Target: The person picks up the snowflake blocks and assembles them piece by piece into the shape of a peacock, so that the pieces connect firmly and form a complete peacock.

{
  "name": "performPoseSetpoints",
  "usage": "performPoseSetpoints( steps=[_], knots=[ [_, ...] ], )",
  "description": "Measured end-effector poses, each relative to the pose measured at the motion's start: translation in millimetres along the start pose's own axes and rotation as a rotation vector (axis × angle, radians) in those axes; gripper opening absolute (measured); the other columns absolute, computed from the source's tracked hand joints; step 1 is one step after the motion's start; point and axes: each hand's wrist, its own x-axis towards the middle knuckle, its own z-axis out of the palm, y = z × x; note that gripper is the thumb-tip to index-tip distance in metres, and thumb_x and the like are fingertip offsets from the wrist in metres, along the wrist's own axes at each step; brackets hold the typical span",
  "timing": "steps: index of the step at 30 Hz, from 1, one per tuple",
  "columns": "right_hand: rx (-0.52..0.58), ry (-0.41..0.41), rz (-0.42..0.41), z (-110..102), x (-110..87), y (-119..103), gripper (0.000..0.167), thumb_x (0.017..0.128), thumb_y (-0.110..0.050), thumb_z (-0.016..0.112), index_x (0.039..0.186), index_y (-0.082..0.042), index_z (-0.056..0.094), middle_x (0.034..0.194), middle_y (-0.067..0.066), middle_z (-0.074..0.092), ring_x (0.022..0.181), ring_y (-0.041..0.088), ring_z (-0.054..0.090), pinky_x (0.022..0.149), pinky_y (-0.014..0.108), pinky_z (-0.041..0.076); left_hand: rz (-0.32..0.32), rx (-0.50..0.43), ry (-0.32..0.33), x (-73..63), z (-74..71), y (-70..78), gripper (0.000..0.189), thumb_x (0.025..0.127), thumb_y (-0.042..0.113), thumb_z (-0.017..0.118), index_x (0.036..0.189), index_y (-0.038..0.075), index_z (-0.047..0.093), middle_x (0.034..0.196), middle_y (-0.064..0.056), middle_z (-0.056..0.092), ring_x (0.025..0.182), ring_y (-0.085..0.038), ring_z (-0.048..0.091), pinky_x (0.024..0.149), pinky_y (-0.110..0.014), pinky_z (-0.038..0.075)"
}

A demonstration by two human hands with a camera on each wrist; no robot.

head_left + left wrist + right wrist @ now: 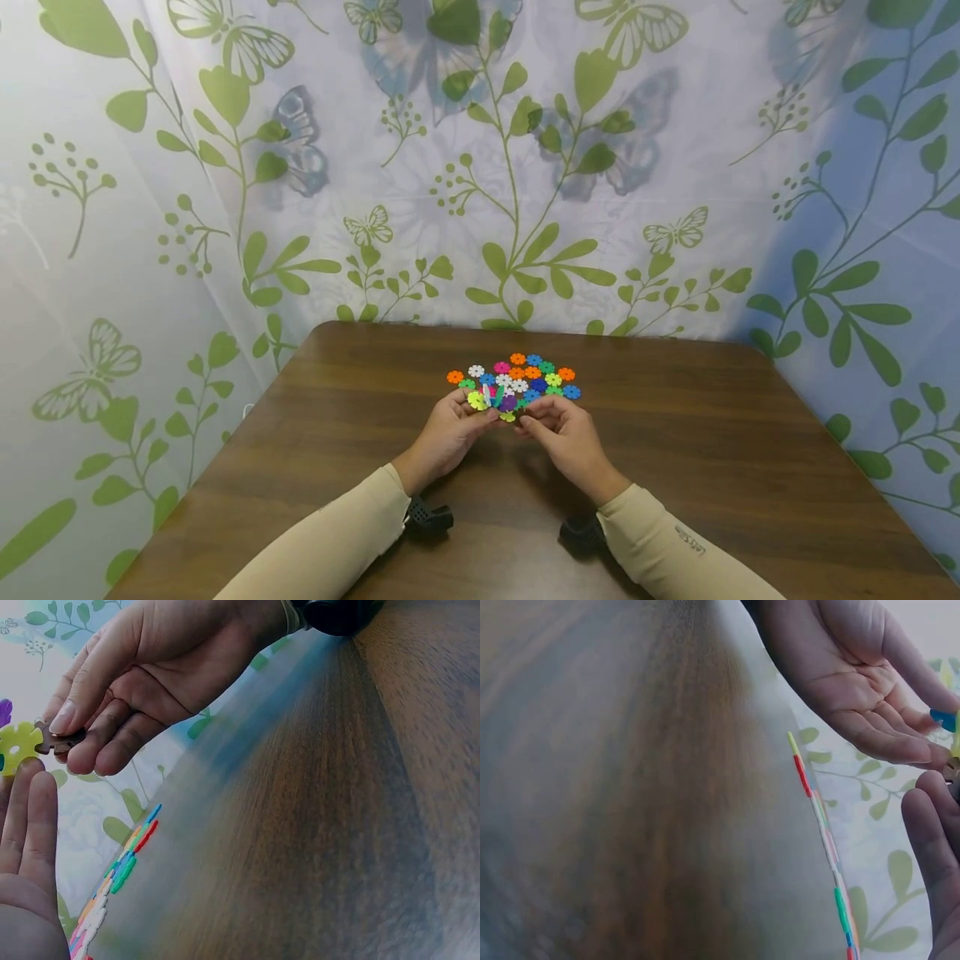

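In the head view my left hand pinches a small cluster of joined, notched flower-shaped plastic discs. A yellow disc, a purple disc and a lower yellow disc show in it, with white and teal ones on edge between. My right hand faces it from the right, thumb and fingers pinching a brown flower disc. That brown disc meets the edge of the cluster's yellow disc in the left wrist view. A blue disc sticks out beside the left thumb in the right wrist view.
Several loose flower discs in orange, white, pink, blue and green, such as an orange disc, lie flat just beyond the hands on the brown wooden table. A patterned cloth with leaves and butterflies hangs behind the table's far edge.
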Motion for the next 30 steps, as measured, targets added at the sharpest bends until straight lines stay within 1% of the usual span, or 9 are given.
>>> performPoseSetpoints(
  steps=[4, 9, 12, 17, 19, 22, 25, 27, 30],
  knots=[
    [0.034, -0.005, 0.021, -0.2, 0.1, 0.7, 0.011, 0.097, 0.006, 0.072, 0.107, 0.008, 0.067, 0.094, 0.021, 0.073, 0.085, 0.051, 0.072, 0.078, 0.045, 0.062, -0.006, 0.020, -0.001, -0.4, -0.1, -0.1, 0.053, 0.102, -0.002, 0.067, 0.147, -0.016, 0.043, 0.137, -0.026, 0.063, 0.124, -0.033, 0.064, 0.105, -0.049, 0.048],
    [0.088, 0.002, 0.048, -0.1, -0.3, 0.6, 0.013, 0.098, 0.006, 0.072, 0.108, 0.011, 0.066, 0.095, 0.024, 0.072, 0.087, 0.051, 0.072, 0.079, 0.046, 0.061, -0.014, 0.044, -0.010, 0.1, 0.8, -1.6, 0.045, 0.105, -0.003, 0.062, 0.144, -0.020, 0.047, 0.135, -0.024, 0.066, 0.123, -0.029, 0.065, 0.108, -0.046, 0.047],
    [0.096, 0.011, 0.062, 0.7, -1.2, 0.0, 0.013, 0.098, 0.005, 0.072, 0.107, 0.010, 0.066, 0.094, 0.024, 0.073, 0.087, 0.050, 0.072, 0.079, 0.047, 0.061, -0.019, 0.049, -0.006, 0.1, 1.5, -1.5, 0.040, 0.105, -0.005, 0.060, 0.141, -0.019, 0.052, 0.135, -0.024, 0.065, 0.123, -0.029, 0.065, 0.108, -0.044, 0.047],
    [0.073, 0.019, 0.053, 2.7, -3.4, -1.3, 0.011, 0.097, 0.004, 0.073, 0.105, 0.009, 0.067, 0.092, 0.023, 0.074, 0.086, 0.051, 0.072, 0.079, 0.047, 0.061, -0.024, 0.079, -0.004, -0.5, 1.6, -0.8, 0.039, 0.102, -0.010, 0.062, 0.139, -0.020, 0.053, 0.133, -0.023, 0.067, 0.120, -0.026, 0.066, 0.106, -0.040, 0.049],
    [0.056, 0.021, 0.038, 3.0, -4.2, -1.0, 0.010, 0.097, 0.004, 0.073, 0.104, 0.009, 0.067, 0.091, 0.021, 0.074, 0.086, 0.050, 0.072, 0.078, 0.045, 0.062, -0.017, 0.095, -0.013, -0.4, 1.5, -1.1, 0.041, 0.102, -0.010, 0.062, 0.139, -0.022, 0.051, 0.131, -0.021, 0.068, 0.118, -0.025, 0.067, 0.105, -0.040, 0.049],
    [0.045, 0.015, 0.009, 2.8, -4.2, -0.3, 0.009, 0.097, 0.004, 0.072, 0.104, 0.008, 0.067, 0.092, 0.021, 0.074, 0.085, 0.050, 0.072, 0.077, 0.044, 0.062, -0.006, 0.104, -0.024, -0.2, 1.5, -0.8, 0.040, 0.103, -0.008, 0.062, 0.140, -0.020, 0.052, 0.132, -0.022, 0.067, 0.121, -0.027, 0.066, 0.107, -0.042, 0.048],
    [0.007, -0.003, -0.014, 2.0, -3.2, 0.6, 0.010, 0.098, 0.003, 0.072, 0.106, 0.007, 0.068, 0.093, 0.018, 0.075, 0.085, 0.048, 0.073, 0.077, 0.044, 0.062, -0.001, 0.106, -0.023, -0.2, 1.2, -0.3, 0.041, 0.104, -0.003, 0.063, 0.142, -0.018, 0.053, 0.134, -0.022, 0.066, 0.124, -0.029, 0.065, 0.109, -0.045, 0.046],
    [-0.050, -0.015, -0.023, 0.6, -1.9, 1.3, 0.012, 0.098, 0.000, 0.074, 0.108, 0.003, 0.069, 0.095, 0.015, 0.075, 0.086, 0.043, 0.074, 0.078, 0.042, 0.062, 0.003, 0.105, -0.017, 0.1, 0.5, -0.1, 0.042, 0.104, -0.002, 0.064, 0.142, -0.017, 0.053, 0.135, -0.023, 0.065, 0.125, -0.031, 0.064, 0.110, -0.048, 0.044],
    [-0.147, -0.034, -0.004, -3.7, 0.6, 2.6, 0.020, 0.098, -0.009, 0.077, 0.115, -0.001, 0.071, 0.104, 0.009, 0.075, 0.094, 0.034, 0.074, 0.084, 0.038, 0.061, 0.010, 0.097, 0.007, 0.8, -1.3, 0.4, 0.045, 0.103, 0.000, 0.067, 0.142, -0.018, 0.052, 0.137, -0.026, 0.064, 0.123, -0.031, 0.065, 0.109, -0.050, 0.044]
  ],
)
